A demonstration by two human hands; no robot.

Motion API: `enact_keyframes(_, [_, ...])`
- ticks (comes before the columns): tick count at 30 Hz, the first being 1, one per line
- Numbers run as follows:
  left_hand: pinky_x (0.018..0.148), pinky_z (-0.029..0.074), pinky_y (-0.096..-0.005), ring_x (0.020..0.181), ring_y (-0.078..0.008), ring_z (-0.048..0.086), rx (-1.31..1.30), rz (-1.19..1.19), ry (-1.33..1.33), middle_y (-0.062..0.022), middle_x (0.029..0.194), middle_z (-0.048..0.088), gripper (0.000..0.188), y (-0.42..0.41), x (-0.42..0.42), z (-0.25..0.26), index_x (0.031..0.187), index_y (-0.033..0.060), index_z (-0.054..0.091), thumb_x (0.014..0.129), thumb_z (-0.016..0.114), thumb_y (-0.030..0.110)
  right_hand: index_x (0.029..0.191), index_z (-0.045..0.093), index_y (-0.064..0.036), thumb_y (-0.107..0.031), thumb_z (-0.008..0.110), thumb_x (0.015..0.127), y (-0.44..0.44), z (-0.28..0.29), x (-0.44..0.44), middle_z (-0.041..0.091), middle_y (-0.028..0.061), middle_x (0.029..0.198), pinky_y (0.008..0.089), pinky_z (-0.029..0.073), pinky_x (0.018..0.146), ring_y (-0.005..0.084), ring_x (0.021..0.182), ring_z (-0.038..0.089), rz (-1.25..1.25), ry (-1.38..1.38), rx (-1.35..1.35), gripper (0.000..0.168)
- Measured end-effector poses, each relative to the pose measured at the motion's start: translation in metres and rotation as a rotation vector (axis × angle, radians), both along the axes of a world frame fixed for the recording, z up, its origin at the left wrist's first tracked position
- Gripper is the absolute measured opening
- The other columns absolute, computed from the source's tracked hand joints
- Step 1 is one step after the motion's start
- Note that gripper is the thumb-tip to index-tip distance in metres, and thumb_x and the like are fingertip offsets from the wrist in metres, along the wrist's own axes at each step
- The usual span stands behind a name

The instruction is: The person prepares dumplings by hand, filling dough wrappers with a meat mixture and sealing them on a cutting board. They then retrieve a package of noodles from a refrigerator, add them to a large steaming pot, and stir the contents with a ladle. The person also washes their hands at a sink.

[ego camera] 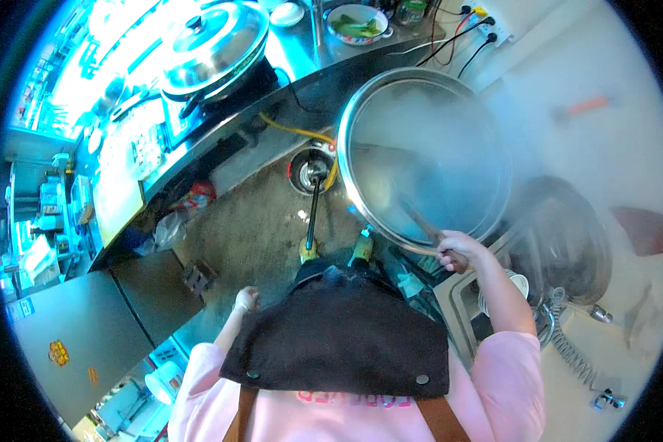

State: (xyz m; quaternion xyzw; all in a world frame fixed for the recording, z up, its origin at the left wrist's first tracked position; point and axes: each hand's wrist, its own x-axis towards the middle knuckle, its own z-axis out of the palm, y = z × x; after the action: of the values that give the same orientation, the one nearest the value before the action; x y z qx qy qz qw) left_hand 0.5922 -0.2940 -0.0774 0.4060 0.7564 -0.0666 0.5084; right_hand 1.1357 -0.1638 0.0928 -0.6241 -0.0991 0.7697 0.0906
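My right hand grips the upper end of a long wooden stick or paddle. Its far end slants down into a large round steel stockpot and is lost in the steam. Cloudy vapour hides much of the pot's contents. My left hand hangs low at my side, its fingers curled with nothing visible in them. Left of the pot, near the floor, is a small round steel vessel with a black-handled tool across it.
A lidded wok or pan stands on the steel counter at upper left, near a bowl of leafy greens. A yellow hose runs beside the pot. Plugged cords hang behind it. A large round lid leans near the sink at right.
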Motion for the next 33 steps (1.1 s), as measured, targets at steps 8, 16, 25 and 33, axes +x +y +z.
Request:
enact_keyframes(8, [0.058,0.047,-0.0276,0.071,-0.0166,0.059,-0.044,0.192,-0.024,-0.0077,0.091,0.061,0.024,0.005,0.017,-0.01,0.101,0.0025,0.055,0.079,0.049,0.01,0.127,0.032,-0.013,-0.001,0.046,0.067,-0.031,0.091,0.019,0.047,0.0034,0.061,0.0239,0.038,0.037,0.0098,0.043,0.045,0.277,-0.317,0.231,0.062])
enact_keyframes(16, [0.072,0.044,-0.0291,0.08,-0.0205,0.06,-0.055,0.088,0.151,-0.0118,0.086,0.062,0.02,-0.022,-0.007,-0.019,0.091,0.0065,0.061,0.076,0.052,0.016,0.129,0.023,-0.007,-0.011,0.049,0.067,-0.037,0.0,-0.032,0.054,0.0256,0.093,0.0365,0.041,0.078,0.0344,0.086,0.054,0.7,-0.768,0.604,0.067])
enact_keyframes(25, [0.055,0.046,-0.0286,0.058,-0.0178,0.059,0.104,-0.143,0.137,-0.01,0.076,0.063,0.022,-0.037,-0.031,-0.042,0.09,0.0061,0.061,0.076,0.052,0.021,0.125,0.03,-0.004,-0.012,0.052,0.065,-0.029,0.047,-0.001,0.048,0.0253,0.108,0.0339,0.038,0.085,0.0332,0.1,0.049,0.887,-0.664,0.444,0.065])
enact_keyframes(33, [0.051,0.045,-0.0282,0.057,-0.0149,0.057,0.076,0.133,-0.021,-0.0071,0.077,0.062,0.022,-0.019,-0.008,-0.049,0.095,0.0042,0.058,0.076,0.052,0.014,0.121,0.038,-0.005,-0.007,0.048,0.068,-0.044,0.065,0.01,0.055,0.0253,0.089,0.0355,0.043,0.073,0.0336,0.084,0.056,0.844,-0.922,0.644,0.054])
